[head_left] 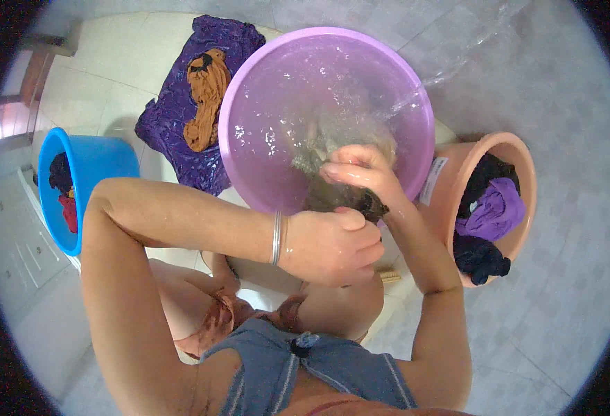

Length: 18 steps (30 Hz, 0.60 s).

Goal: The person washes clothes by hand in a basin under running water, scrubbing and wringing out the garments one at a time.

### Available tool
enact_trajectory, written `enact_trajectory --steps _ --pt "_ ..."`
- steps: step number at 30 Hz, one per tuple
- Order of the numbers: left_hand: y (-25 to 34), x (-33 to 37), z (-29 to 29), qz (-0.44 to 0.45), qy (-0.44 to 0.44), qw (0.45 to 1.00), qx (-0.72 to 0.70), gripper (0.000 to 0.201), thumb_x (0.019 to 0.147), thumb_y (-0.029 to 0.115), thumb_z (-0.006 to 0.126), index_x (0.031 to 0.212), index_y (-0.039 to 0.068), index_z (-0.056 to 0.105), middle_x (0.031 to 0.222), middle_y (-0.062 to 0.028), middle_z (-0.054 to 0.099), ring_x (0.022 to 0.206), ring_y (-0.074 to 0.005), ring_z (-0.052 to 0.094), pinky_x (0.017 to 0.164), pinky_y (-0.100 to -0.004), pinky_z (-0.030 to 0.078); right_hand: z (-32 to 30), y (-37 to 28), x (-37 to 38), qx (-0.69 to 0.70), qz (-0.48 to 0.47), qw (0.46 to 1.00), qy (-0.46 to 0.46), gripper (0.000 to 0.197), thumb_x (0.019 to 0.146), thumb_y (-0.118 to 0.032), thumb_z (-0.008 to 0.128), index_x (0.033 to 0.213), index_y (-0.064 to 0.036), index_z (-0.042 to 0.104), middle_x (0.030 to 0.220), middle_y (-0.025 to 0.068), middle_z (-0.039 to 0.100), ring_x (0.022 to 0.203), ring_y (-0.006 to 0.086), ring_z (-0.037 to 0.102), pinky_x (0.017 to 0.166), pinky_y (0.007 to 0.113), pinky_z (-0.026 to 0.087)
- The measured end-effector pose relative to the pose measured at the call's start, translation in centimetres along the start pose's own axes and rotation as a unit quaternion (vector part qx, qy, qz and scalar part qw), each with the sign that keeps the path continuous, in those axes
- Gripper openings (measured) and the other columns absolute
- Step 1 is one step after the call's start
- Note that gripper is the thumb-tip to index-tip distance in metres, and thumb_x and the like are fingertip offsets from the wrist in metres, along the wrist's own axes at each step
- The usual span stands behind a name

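A large round purple basin [230,132] of water stands in front of me. Over its near rim, my left hand [333,246], with a silver bangle at the wrist, is closed in a fist on a dark, wet cloth [343,199]. The cloth stretches from the fist into the water. Just above it, further into the basin, my right hand [362,168] is wet, thumb and curled fingers brought together; whatever they pinch is hidden. Paler cloth [312,135] shows blurrily under the churned water beside the right hand.
A thin water stream [450,73] arcs into the basin from the upper right. Wet purple fabric [173,118] and a brown garment [208,97] lie on the floor to the left. A blue bucket [104,163] and a peach bucket [450,156], both holding clothes, flank the basin.
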<state>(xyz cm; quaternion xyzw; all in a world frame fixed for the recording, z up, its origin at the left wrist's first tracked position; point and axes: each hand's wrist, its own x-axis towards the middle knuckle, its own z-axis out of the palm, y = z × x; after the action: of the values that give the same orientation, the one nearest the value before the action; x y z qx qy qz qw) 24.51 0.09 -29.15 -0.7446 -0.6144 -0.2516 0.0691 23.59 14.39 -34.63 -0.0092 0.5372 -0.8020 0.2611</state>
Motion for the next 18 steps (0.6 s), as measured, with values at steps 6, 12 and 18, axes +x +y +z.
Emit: enact_trajectory --steps 6,12,18 --pt "0.1 -0.7 3.8 -0.008 -0.033 0.999 -0.005 0.012 0.062 0.029 0.048 0.060 0.017 0.047 0.066 -0.0025 0.041 0.067 -0.0170 0.043 0.053 -0.0304 0.031 -0.4 1.7 0.6 -0.229 0.076 0.967 0.080 0.019 0.072 -0.021 0.058 0.065 -0.0032 0.058 0.058 0.0001 0.052 0.058 0.0078 0.045 0.055 0.024 0.036" --pt "-4.6 -1.2 1.4 -0.111 -0.083 0.990 0.025 0.019 0.050 0.019 0.059 0.065 0.009 0.052 0.067 -0.0079 0.048 0.066 -0.0240 0.052 0.056 -0.0345 0.042 -3.2 1.6 6.2 -0.276 0.060 0.950 0.133 0.032 0.077 -0.036 0.052 0.077 -0.0048 0.058 0.075 0.0041 0.055 0.068 0.0120 0.047 0.063 0.026 0.038" --pt "-3.3 -10.6 -15.0 -0.384 0.061 0.889 0.242 0.035 0.056 0.016 0.066 0.089 0.009 0.058 0.085 -0.0125 0.058 0.086 -0.0273 0.053 0.079 -0.0363 0.040 -8.3 4.4 7.8 -0.541 0.053 0.798 0.260 0.033 0.074 -0.033 0.055 0.090 -0.0041 0.058 0.090 0.0150 0.058 0.083 0.0258 0.055 0.076 0.033 0.040"
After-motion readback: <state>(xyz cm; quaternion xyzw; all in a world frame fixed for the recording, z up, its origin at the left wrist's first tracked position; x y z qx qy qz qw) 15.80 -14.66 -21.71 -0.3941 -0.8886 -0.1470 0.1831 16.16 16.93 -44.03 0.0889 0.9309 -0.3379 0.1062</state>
